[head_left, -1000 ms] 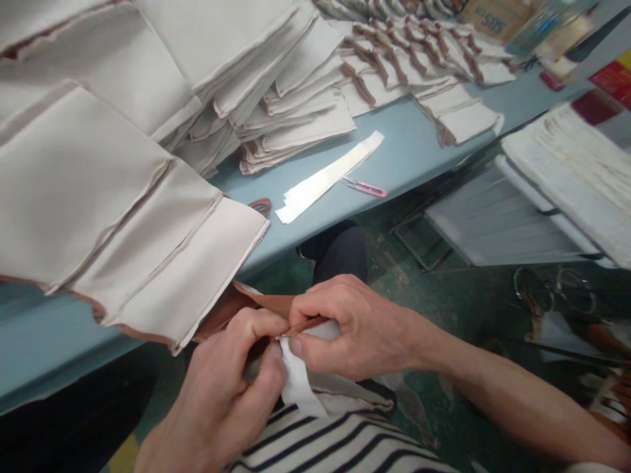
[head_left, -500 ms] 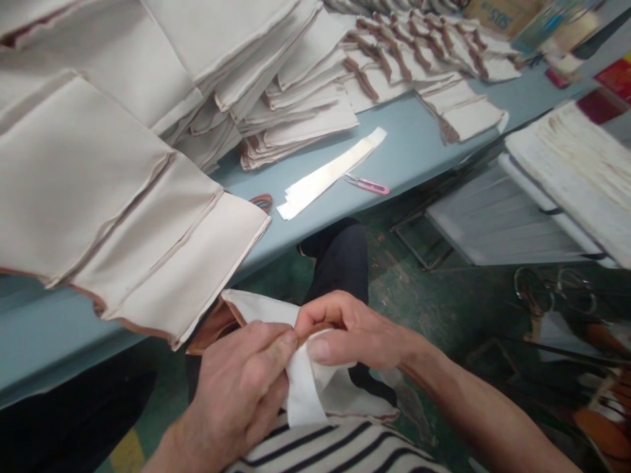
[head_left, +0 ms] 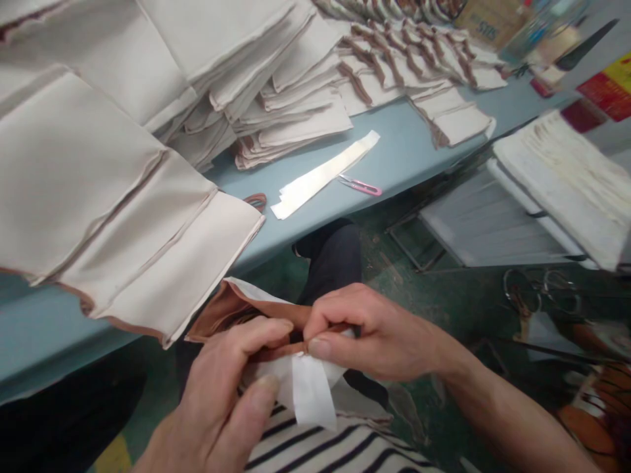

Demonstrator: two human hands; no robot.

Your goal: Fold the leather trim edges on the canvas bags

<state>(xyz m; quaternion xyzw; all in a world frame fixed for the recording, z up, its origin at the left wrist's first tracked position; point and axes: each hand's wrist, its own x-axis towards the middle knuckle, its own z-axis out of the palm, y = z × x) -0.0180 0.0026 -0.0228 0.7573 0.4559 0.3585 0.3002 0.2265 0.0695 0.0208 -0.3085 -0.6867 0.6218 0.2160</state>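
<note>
Brown-edged cloth piece (head_left: 231, 309) is clenched in both grips, just above the striped shirt (head_left: 335, 447) and off the blue surface (head_left: 394, 141). R hand (head_left: 379, 335) pinches the brown binding (head_left: 276, 351) from the right; L hand (head_left: 217, 401) clamps the same edge from below. Long axis runs approx L–R, w/ the tan flap fanning up-left of the pinch, so L hand is nearer the bulk. White lining tab (head_left: 313, 394) hangs down btwn the hands. Stacked cream panels (head_left: 83, 164) lie ahead, w/ pink thread snips (head_left: 359, 187) beside white strips (head_left: 320, 174).
</note>
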